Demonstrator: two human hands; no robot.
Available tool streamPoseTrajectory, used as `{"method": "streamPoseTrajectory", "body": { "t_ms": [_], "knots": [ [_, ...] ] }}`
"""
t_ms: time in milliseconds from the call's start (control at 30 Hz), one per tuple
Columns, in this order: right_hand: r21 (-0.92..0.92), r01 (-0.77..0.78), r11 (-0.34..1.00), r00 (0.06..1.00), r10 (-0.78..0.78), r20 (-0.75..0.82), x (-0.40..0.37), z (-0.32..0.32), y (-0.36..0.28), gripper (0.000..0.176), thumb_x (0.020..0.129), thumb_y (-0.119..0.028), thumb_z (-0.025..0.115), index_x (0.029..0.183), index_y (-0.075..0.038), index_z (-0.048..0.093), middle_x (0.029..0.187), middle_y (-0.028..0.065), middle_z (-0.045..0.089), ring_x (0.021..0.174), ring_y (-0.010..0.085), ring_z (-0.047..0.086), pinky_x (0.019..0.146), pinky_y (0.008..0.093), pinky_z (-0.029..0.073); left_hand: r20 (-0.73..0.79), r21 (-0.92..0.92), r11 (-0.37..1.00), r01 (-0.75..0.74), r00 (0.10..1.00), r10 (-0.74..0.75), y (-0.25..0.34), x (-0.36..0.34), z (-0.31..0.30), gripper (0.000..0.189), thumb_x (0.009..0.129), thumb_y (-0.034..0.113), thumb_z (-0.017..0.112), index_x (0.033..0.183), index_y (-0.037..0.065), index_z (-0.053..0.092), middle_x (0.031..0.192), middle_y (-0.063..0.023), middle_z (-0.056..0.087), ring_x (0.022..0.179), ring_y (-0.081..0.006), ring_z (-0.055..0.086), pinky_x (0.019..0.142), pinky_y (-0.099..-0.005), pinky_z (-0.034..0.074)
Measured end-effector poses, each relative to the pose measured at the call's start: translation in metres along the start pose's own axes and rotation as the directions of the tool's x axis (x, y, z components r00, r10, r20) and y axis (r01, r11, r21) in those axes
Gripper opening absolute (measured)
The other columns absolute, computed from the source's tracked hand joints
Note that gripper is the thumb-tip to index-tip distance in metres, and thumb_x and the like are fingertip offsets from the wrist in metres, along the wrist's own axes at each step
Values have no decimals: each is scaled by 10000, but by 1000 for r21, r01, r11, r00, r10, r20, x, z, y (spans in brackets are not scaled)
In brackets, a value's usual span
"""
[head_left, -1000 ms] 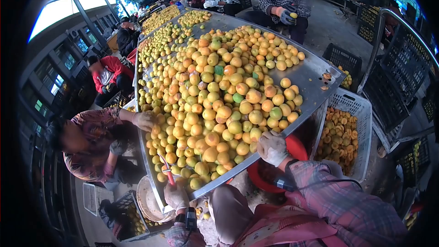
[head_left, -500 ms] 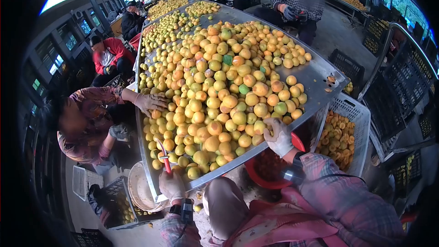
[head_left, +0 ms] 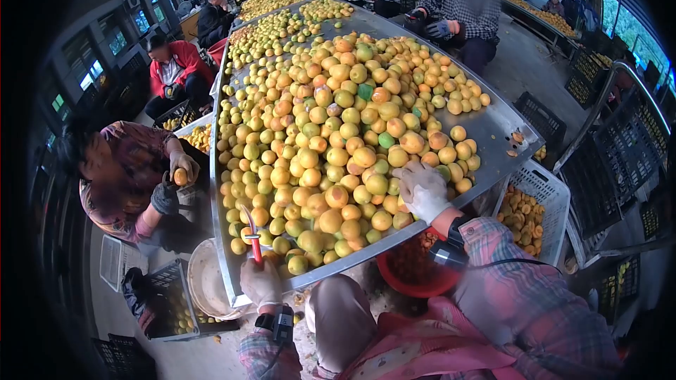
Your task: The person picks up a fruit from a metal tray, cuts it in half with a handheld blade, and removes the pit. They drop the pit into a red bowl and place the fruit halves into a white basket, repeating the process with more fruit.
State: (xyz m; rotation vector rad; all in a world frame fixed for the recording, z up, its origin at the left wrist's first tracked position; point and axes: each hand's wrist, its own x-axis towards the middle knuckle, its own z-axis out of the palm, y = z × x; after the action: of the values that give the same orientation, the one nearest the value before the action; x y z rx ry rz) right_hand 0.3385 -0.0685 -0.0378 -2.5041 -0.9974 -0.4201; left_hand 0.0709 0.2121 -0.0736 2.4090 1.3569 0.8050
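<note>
My left hand (head_left: 260,283), in a pale glove, is closed around the red handle of a curved-blade knife (head_left: 253,241). The blade points up over the near left corner of the metal table (head_left: 320,278). My right hand (head_left: 422,191), gloved too, lies with fingers stretched over the near right side of a heap of yellow-orange, apricot-like fruit (head_left: 331,141). Its fingertips touch the fruit; no fruit shows clearly gripped in them. Below my right forearm, a red basin (head_left: 422,281) holds orange pieces.
To the right stands a white crate (head_left: 556,193) of cut fruit. A pale tub (head_left: 204,278) and a dark crate (head_left: 172,302) sit at lower left. A co-worker (head_left: 134,176) at the left holds a fruit; others sit farther along the table.
My right hand has moved forward from the table edge onto the heap. The left keeps its knife. The co-worker at left has drawn a hand back from the heap, now with a fruit.
</note>
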Motion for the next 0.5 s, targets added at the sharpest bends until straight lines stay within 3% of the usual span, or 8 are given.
{"method": "streamPoseTrajectory", "body": {
  "t_ms": [167, 233, 367, 433, 500],
  "knots": [
    [-183, 69, 981, 994, -83, -72, 34, 10, 4, 341, 770, -191, 646, 1109, -168, 665, 1110, 68, 568, 1005, 277, 537, 887, 445, 409, -1, 4, 1000, -19, 1000, 19, 5, -1, -5, 184, 794, 210, 673, 778, 33, 627, 831, -161, 618, 790, -388, 603, 708, -474, 464],
    [-228, 184, 956, 978, -201, -53, 43, 13, 12, 361, 769, -192, 646, 1129, -174, 657, 1092, 68, 572, 996, 276, 539, 883, 436, 408, -8, 4, 1000, -12, 1000, 12, 5, 0, -4, 183, 790, 208, 672, 772, 31, 628, 819, -167, 615, 781, -391, 603, 705, -478, 465],
    [-239, 119, 964, 988, -91, 125, 57, 3, 15, 351, 769, -210, 635, 1118, -170, 635, 1032, 69, 564, 996, 280, 540, 897, 428, 415, -8, -2, 1000, -15, 1000, 15, 0, 1, 0, 183, 788, 202, 661, 773, 23, 630, 828, -181, 618, 786, -400, 608, 709, -482, 471],
    [-231, 83, 969, 994, -97, -49, 52, 5, 29, 356, 756, -218, 638, 1107, -157, 616, 1007, 84, 561, 977, 295, 547, 904, 427, 418, 1, -1, 1000, -5, 1000, 5, 0, 1, -1, 180, 787, 200, 660, 770, 25, 628, 830, -182, 617, 786, -400, 607, 711, -486, 469],
    [-70, -74, 995, 977, 59, -205, 44, 6, 48, 362, 766, -226, 621, 1115, -135, 587, 1074, 125, 572, 1020, 343, 548, 912, 475, 424, -10, 3, 1000, -10, 1000, 10, -1, 2, -1, 182, 790, 203, 659, 767, 25, 627, 832, -182, 617, 787, -400, 606, 711, -487, 468]
  ]
}}
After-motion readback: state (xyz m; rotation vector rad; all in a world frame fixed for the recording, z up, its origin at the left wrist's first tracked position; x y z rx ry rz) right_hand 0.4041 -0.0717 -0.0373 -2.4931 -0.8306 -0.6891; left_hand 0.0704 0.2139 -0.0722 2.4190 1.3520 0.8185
